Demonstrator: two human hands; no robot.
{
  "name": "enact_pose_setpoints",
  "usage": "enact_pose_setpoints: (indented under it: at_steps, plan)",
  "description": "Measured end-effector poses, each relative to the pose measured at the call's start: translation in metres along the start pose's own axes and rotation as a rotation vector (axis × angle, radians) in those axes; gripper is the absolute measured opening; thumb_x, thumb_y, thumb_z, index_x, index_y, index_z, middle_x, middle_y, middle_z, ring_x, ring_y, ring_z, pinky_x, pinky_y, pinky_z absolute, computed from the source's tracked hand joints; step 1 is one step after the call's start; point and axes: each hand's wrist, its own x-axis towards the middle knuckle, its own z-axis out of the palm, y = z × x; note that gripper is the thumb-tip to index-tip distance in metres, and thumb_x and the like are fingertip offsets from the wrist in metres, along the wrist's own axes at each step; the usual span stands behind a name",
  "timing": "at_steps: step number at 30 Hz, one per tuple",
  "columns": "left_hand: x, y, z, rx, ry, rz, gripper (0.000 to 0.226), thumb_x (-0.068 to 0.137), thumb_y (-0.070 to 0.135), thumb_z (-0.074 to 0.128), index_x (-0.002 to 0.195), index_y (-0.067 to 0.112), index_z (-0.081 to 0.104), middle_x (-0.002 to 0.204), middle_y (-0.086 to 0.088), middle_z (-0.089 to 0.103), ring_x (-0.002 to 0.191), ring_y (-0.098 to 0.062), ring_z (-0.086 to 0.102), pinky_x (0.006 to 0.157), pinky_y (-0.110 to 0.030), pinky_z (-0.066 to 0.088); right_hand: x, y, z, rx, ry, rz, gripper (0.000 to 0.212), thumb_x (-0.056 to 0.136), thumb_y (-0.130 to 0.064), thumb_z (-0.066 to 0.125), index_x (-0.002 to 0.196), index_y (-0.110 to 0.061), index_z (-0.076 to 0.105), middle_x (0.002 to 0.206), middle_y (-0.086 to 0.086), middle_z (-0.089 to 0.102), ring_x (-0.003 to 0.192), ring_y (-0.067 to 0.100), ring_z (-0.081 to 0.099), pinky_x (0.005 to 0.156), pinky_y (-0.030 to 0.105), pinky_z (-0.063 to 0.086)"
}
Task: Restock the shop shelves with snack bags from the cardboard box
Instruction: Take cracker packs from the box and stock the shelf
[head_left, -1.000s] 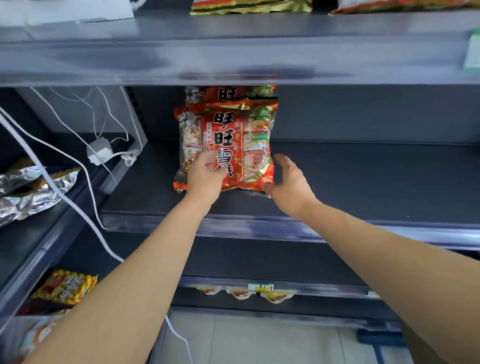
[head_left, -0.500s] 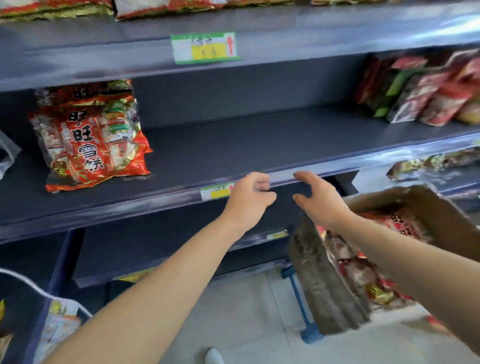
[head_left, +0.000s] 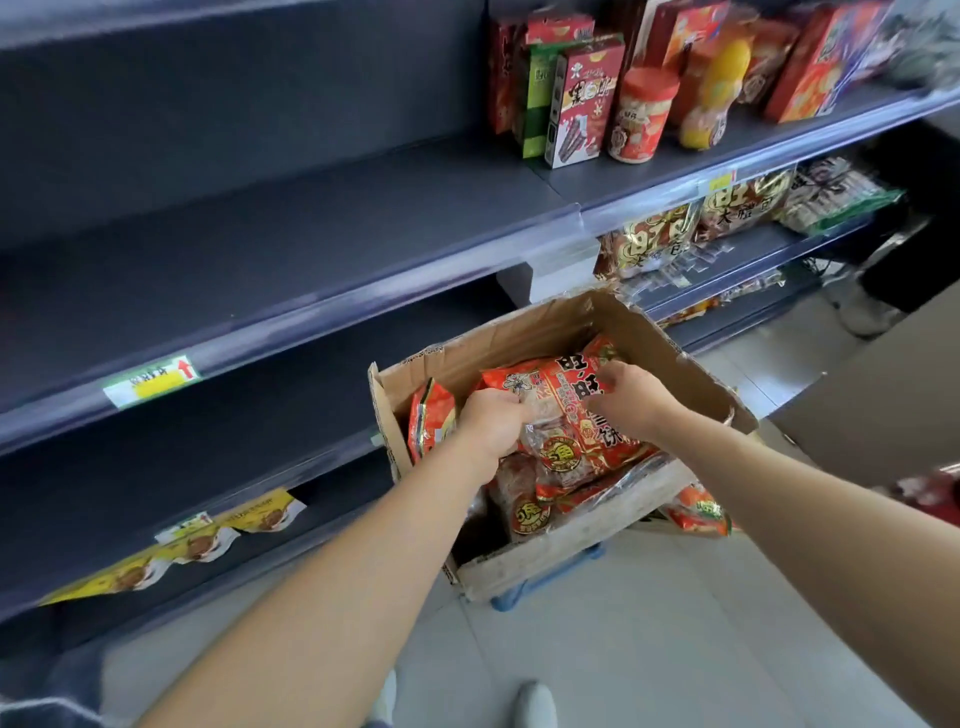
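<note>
On the far left, the dark middle shelf (head_left: 260, 249) has open room along its length. A green-and-yellow price label (head_left: 153, 382) is clipped to its front lip. Below it, yellow pouches (head_left: 200, 543) hang over the edge of a lower shelf.

To the right of these, the cardboard box (head_left: 545, 332) sits open on a blue support (head_left: 545, 590), close against the shelving with its flaps standing up. One red bag (head_left: 431, 418) stands on end against the box's left wall. The left hand (head_left: 493, 423) has its fingers curled onto the left edge of the top snack bag (head_left: 569, 415), which lies flat on the pile inside the box. The right hand (head_left: 631, 397) grips the same bag's upper right part, with its fingers bent over it.

This looks like the pick-up step, since the bag is held but not yet out of the box. The next move likely calls for lifting it up past the raised flaps. It would then swing left to the open shelf, where the bag must clear the front lip.

Farther right, cartons and a red-lidded jar (head_left: 644, 117) fill the upper shelf, so the free space is to the left. Another bag (head_left: 696, 512) shows just beside the box's near right corner.
</note>
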Motion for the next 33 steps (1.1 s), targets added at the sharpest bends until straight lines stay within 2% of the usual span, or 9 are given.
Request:
enact_pose_setpoints:
  at_steps: [2, 3, 4, 7, 11, 19, 26, 31, 33]
  plan:
    - [0.016, -0.009, 0.014, -0.016, 0.015, -0.082, 0.015, 0.088, 0.007, 0.060, 0.077, 0.015, 0.055, 0.100, -0.012, 0.056, 0.091, -0.023, 0.053, 0.079, -0.033, 0.044, 0.011, 0.018, 0.001, 0.043, -0.020, 0.066, 0.047, 0.095, -0.019, 0.052, 0.140, -0.008, 0.041, 0.132, 0.011, 0.055, 0.101, 0.024, 0.060, 0.078, 0.029, 0.046]
    - [0.023, -0.011, 0.020, -0.024, 0.030, -0.109, 0.013, 0.088, 0.007, 0.060, 0.078, 0.014, 0.056, 0.104, -0.012, 0.057, 0.094, -0.024, 0.053, 0.082, -0.034, 0.045, 0.017, 0.026, 0.000, 0.051, -0.029, 0.097, 0.043, 0.095, -0.018, 0.051, 0.137, -0.007, 0.045, 0.126, 0.012, 0.057, 0.100, 0.025, 0.059, 0.078, 0.030, 0.046]
    - [0.030, -0.013, 0.024, -0.015, 0.040, -0.118, 0.003, 0.088, 0.008, 0.061, 0.088, 0.011, 0.060, 0.109, -0.012, 0.058, 0.098, -0.025, 0.054, 0.088, -0.035, 0.046, 0.024, 0.033, 0.000, 0.061, -0.036, 0.130, 0.040, 0.096, -0.018, 0.050, 0.134, -0.006, 0.047, 0.117, 0.011, 0.059, 0.099, 0.025, 0.058, 0.079, 0.031, 0.046]
    - [0.052, -0.021, 0.038, 0.024, 0.051, -0.147, 0.045, 0.086, 0.009, 0.063, 0.129, 0.002, 0.051, 0.126, -0.011, 0.054, 0.110, -0.025, 0.052, 0.101, -0.041, 0.046, 0.043, 0.049, -0.001, 0.109, -0.069, 0.207, 0.038, 0.095, -0.022, 0.053, 0.129, -0.005, 0.051, 0.107, 0.008, 0.058, 0.099, 0.027, 0.060, 0.084, 0.034, 0.049]
    - [0.076, -0.027, 0.048, 0.021, 0.138, -0.201, 0.062, 0.083, 0.012, 0.068, 0.137, 0.004, 0.041, 0.133, -0.011, 0.051, 0.117, -0.028, 0.052, 0.100, -0.041, 0.045, 0.063, 0.057, 0.000, 0.125, -0.114, 0.253, 0.041, 0.095, -0.025, 0.054, 0.132, -0.007, 0.048, 0.123, 0.012, 0.057, 0.114, 0.030, 0.055, 0.099, 0.037, 0.045]
    - [0.111, -0.041, 0.058, -0.068, 0.145, -0.275, 0.057, 0.080, 0.016, 0.072, 0.132, 0.011, 0.048, 0.126, -0.008, 0.056, 0.112, -0.025, 0.053, 0.102, -0.042, 0.043, 0.107, 0.081, 0.019, 0.228, -0.223, 0.387, 0.059, 0.091, -0.033, 0.060, 0.142, -0.011, 0.040, 0.139, 0.010, 0.050, 0.125, 0.031, 0.049, 0.109, 0.046, 0.038]
    - [0.130, -0.051, 0.061, -0.093, 0.204, -0.330, 0.050, 0.079, 0.009, 0.072, 0.124, 0.005, 0.051, 0.119, -0.012, 0.061, 0.108, -0.030, 0.059, 0.097, -0.044, 0.048, 0.118, 0.083, 0.029, 0.351, -0.283, 0.470, 0.069, 0.090, -0.037, 0.062, 0.147, -0.015, 0.029, 0.146, 0.008, 0.044, 0.131, 0.030, 0.045, 0.112, 0.044, 0.034]
    - [0.140, -0.051, 0.049, 0.007, 0.344, -0.260, 0.036, 0.085, 0.000, 0.063, 0.120, 0.001, 0.057, 0.116, -0.011, 0.063, 0.097, -0.029, 0.061, 0.072, -0.033, 0.047, 0.116, 0.077, 0.036, 0.322, -0.354, 0.435, 0.078, 0.084, -0.044, 0.066, 0.146, -0.013, 0.030, 0.146, 0.007, 0.043, 0.131, 0.030, 0.043, 0.111, 0.041, 0.032]
    - [0.140, -0.051, 0.042, 0.039, 0.402, -0.235, 0.034, 0.088, -0.003, 0.057, 0.121, 0.002, 0.057, 0.118, -0.010, 0.062, 0.097, -0.028, 0.059, 0.071, -0.031, 0.044, 0.118, 0.075, 0.037, 0.323, -0.352, 0.426, 0.085, 0.080, -0.049, 0.069, 0.146, -0.014, 0.029, 0.143, 0.008, 0.046, 0.128, 0.030, 0.046, 0.111, 0.046, 0.033]
